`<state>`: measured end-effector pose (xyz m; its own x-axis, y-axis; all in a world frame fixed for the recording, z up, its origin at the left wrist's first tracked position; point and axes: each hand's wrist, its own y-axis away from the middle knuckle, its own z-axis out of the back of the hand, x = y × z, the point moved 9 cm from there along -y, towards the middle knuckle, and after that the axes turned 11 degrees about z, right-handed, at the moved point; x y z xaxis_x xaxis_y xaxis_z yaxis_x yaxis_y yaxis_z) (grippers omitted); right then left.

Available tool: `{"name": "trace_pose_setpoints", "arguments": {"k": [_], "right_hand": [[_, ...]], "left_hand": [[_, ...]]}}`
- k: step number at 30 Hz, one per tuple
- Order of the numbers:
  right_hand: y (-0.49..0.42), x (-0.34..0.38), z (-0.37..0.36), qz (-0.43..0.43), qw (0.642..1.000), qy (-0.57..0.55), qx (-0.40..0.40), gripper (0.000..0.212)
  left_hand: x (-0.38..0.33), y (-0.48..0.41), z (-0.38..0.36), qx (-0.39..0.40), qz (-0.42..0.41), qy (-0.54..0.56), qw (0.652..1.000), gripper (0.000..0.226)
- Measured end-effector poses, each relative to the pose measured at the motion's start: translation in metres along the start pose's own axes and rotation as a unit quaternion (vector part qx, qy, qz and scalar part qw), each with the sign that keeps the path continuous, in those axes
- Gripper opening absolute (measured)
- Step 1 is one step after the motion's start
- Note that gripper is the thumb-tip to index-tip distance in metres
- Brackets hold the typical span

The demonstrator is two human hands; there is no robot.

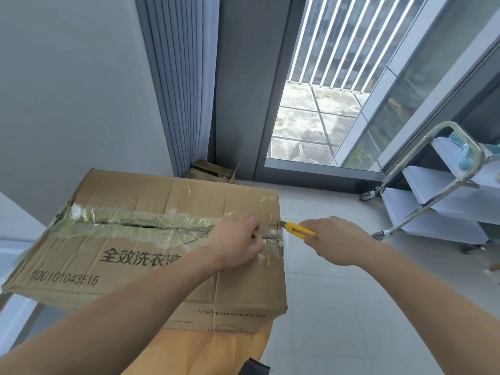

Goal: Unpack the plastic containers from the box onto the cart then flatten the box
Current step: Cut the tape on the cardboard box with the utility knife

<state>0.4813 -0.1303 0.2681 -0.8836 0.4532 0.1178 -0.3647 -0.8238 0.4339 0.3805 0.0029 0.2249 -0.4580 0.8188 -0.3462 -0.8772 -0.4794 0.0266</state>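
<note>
The right hand [341,240] is gripping a yellow plastic cutter [297,229] to slit tape; beside it the left hand [238,239], grip unclear, is bracing the brown cardboard box [121,266].

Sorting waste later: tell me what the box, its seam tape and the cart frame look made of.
Box: brown cardboard, matte, creased, with torn edges.
Seam tape: clear plastic film, glossy and wrinkled, catching light.
Cart frame: probably chromed or stainless steel tube, going by its mirror shine.
</note>
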Motion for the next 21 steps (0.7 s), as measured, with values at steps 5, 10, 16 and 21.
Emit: {"name": "trace_pose_setpoints", "arguments": {"k": [5,10,16,21], "right_hand": [[0.001,0.009,-0.028,-0.102,0.979,-0.175,-0.009,0.018],[0.003,0.015,-0.044,-0.167,0.962,-0.214,-0.028,0.018],[0.004,0.026,-0.05,-0.203,0.944,-0.254,-0.062,0.02],[0.002,0.03,-0.05,-0.214,0.94,-0.257,-0.071,0.019]], "left_hand": [[-0.016,-0.022,0.002,0.005,-0.094,0.013,0.995,0.04],[-0.012,-0.041,-0.035,0.121,-0.119,-0.103,0.98,0.054],[-0.006,-0.061,-0.039,0.109,-0.056,-0.093,0.988,0.058],[-0.005,-0.067,-0.037,0.1,-0.051,-0.106,0.988,0.059]]}}
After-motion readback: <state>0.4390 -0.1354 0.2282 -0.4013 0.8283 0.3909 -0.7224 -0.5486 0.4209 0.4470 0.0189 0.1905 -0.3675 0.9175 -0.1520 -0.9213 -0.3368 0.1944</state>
